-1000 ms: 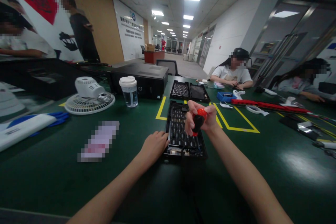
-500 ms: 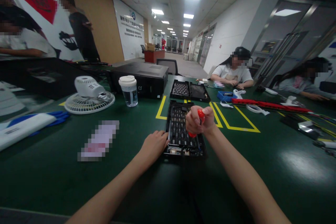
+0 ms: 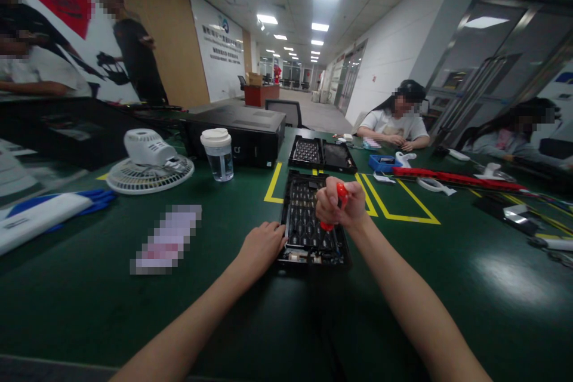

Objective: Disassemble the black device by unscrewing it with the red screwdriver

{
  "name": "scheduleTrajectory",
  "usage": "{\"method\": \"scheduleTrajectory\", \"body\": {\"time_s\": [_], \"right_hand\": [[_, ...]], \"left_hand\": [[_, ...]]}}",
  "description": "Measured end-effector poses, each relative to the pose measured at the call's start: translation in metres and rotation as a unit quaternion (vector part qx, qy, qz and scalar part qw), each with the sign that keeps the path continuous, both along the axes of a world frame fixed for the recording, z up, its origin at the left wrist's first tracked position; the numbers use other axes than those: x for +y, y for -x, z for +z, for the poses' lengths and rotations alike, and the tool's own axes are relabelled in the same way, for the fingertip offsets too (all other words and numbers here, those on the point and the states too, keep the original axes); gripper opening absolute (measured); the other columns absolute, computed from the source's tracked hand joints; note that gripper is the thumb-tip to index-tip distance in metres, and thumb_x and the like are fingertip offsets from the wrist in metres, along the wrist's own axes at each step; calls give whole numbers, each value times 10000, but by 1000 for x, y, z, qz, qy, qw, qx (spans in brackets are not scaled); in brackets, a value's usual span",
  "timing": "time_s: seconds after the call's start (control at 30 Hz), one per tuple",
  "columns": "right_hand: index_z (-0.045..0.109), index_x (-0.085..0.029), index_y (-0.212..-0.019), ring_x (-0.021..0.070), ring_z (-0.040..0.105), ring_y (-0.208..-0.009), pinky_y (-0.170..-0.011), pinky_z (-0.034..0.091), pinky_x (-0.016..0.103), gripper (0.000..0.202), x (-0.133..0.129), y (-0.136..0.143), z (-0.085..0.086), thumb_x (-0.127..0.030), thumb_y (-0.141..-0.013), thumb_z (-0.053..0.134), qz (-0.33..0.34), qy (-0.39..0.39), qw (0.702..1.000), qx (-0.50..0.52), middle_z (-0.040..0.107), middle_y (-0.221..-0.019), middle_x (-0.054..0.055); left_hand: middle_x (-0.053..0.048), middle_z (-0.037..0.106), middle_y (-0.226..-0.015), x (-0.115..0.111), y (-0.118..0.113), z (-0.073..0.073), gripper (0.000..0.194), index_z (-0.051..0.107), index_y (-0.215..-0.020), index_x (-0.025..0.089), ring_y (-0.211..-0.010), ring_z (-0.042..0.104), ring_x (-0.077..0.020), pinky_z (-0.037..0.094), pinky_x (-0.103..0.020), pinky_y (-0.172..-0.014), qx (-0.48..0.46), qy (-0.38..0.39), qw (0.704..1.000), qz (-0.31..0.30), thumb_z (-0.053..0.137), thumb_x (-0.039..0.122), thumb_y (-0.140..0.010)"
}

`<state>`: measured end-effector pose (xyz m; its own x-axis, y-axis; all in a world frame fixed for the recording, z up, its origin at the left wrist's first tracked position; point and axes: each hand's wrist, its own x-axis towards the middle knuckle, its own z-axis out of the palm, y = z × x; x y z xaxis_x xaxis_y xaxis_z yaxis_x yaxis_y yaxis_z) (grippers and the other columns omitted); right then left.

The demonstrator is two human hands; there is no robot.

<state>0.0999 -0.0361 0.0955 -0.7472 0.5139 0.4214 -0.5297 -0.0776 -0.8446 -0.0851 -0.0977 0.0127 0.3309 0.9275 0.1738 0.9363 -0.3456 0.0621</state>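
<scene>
In front of me on the green table (image 3: pixel 215 322) lies an opened black case (image 3: pixel 284 215), with rows of dark, rounded cells inside and small parts along its near end. My left hand (image 3: pixel 263 245) is at its left side, fingers bent against the rim. Over the right half of the case, my right hand (image 3: pixel 340 203) is closed in a fist round a red-handled screwdriver (image 3: pixel 342 191). The red handle shows above and below the fingers; its shaft is hard to make out. My right hand covers part of the cells.
Farther back lies a second opened black case (image 3: pixel 307 152). To the left are a lidded cup (image 3: pixel 220 158), a white fan (image 3: pixel 150 173), a black box (image 3: pixel 237 134) and blue-and-white gloves (image 3: pixel 58 212). A blue tray (image 3: pixel 382 163) and red strip (image 3: pixel 447 176) lie right. Several people are around.
The whole view has shifted slightly. Both hands keep nearly the same places, the left at the case's rim and the right round the screwdriver.
</scene>
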Motion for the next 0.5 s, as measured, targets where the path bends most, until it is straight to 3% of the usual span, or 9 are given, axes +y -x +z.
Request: {"method": "scheduleTrajectory", "body": {"time_s": [0.5], "right_hand": [[473, -186, -664, 63, 347, -308, -310, 312, 187, 266, -4, -4, 0, -418, -766, 393, -93, -9, 996, 9, 457, -485, -49]], "left_hand": [[-88, 605, -1041, 1, 0, -1, 283, 565, -1066, 175, -960, 541, -202, 419, -312, -840, 4, 1, 1000, 1, 403, 300, -871]]}}
